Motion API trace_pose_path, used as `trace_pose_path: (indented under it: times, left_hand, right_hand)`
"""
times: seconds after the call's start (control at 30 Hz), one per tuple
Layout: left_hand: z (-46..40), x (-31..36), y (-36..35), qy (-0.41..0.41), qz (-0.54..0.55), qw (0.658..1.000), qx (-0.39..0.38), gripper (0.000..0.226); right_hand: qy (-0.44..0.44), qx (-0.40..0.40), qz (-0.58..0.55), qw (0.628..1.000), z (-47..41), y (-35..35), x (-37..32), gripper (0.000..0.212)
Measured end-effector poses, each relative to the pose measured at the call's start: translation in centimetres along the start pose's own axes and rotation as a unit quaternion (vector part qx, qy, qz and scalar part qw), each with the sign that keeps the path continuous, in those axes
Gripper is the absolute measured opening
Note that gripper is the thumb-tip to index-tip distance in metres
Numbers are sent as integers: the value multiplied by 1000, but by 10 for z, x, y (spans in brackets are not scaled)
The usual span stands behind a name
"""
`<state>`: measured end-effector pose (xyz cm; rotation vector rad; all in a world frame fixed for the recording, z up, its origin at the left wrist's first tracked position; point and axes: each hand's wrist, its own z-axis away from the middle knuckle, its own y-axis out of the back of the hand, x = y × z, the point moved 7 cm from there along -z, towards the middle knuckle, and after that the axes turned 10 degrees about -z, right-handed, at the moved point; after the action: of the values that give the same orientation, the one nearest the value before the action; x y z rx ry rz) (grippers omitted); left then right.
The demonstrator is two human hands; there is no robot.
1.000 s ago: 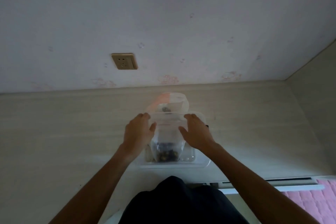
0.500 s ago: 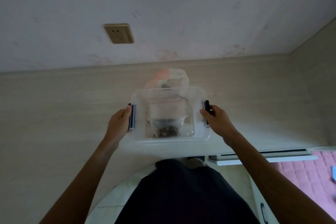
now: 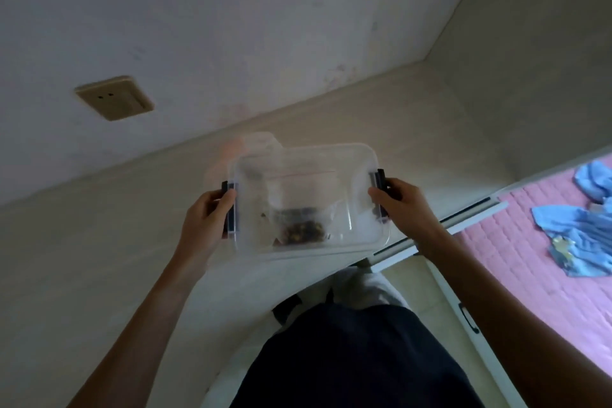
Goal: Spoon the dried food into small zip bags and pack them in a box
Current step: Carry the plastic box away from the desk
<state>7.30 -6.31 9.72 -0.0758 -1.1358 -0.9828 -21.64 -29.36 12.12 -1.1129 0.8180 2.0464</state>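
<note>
You hold the box (image 3: 308, 199) in both hands, out in front of you over the near edge of the bench (image 3: 99, 258). Your left hand (image 3: 207, 219) grips the left end, thumb curled over the dark latch (image 3: 230, 209). Your right hand (image 3: 402, 205) grips the right end, fingers wrapped around the other latch (image 3: 380, 192). The box is clear plastic with a lid on it, and its long axis runs left to right between your hands, the right end sitting a little higher in the picture than the left. No label or brand shows on it; the plastic is plain.

Inside, a zip bag (image 3: 299, 212) lies flat on the bottom. Its seal line runs along the box's length toward the far side, and the dried food (image 3: 303, 230), dark brown bits, is bunched at the end nearest you. No writing on the bag can be read.

Just behind the box's far left corner a pale plastic bag (image 3: 251, 146) with a pinkish tint stands on the bench, blurred. A socket (image 3: 114, 98) sits on the wall to the left. Off to your right lies a pink bed (image 3: 516, 242) with blue cloth (image 3: 583, 228) crumpled on it; the cloth has a printed patch, too small to read.
</note>
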Motion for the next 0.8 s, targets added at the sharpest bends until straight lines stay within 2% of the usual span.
trace_pose_path:
  times: [0.13, 0.3, 0.4, 0.53, 0.67, 0.8]
  left_hand:
    - [-1, 47, -59, -52, -27, 996, -67, 18]
    - [17, 100, -149, -97, -53, 984, -139, 16]
    - [34, 132, -215, -110, -56, 978, -171, 14]
    - [68, 173, -321, -119, -73, 965, -224, 18]
    - [109, 211, -424, -142, -104, 940, -293, 18]
    - [151, 241, -515, -165, -144, 902, -373, 18]
  right_hand:
    - [-2, 80, -60, 995, 28, 67, 11, 5]
    - [5, 170, -126, 977, 63, 159, 39, 17]
    - [1, 219, -162, 962, 81, 223, 63, 24]
    - [-2, 274, -195, 942, 106, 317, 100, 20]
    - [-15, 338, -238, 910, 145, 404, 136, 18]
    - [-15, 423, -274, 864, 198, 462, 169, 16]
